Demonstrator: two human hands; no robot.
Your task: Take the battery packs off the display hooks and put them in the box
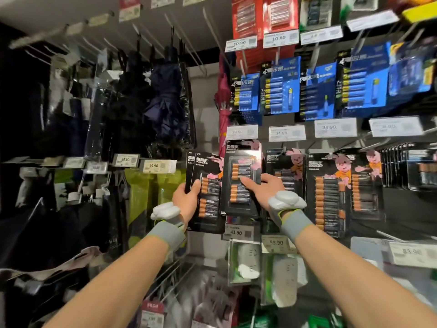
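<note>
Black battery packs with copper-and-black cells and a pink rabbit hang on display hooks at mid height. My left hand (186, 197) grips a small stack of these battery packs (208, 192) by the left edge, held off to the left of the hooks. My right hand (264, 188) clasps another black battery pack (242, 181) from its right side, thumb across the front; whether this pack hangs on a hook is hidden. More of the same packs (331, 192) hang to the right. No box is in view.
Blue battery packs (281, 88) and red ones (279, 13) hang on higher rows, with white price tags (286, 133) on the hook ends. Dark umbrellas (165, 100) and green bags (151, 185) hang at the left. White power strips (281, 280) hang below my hands.
</note>
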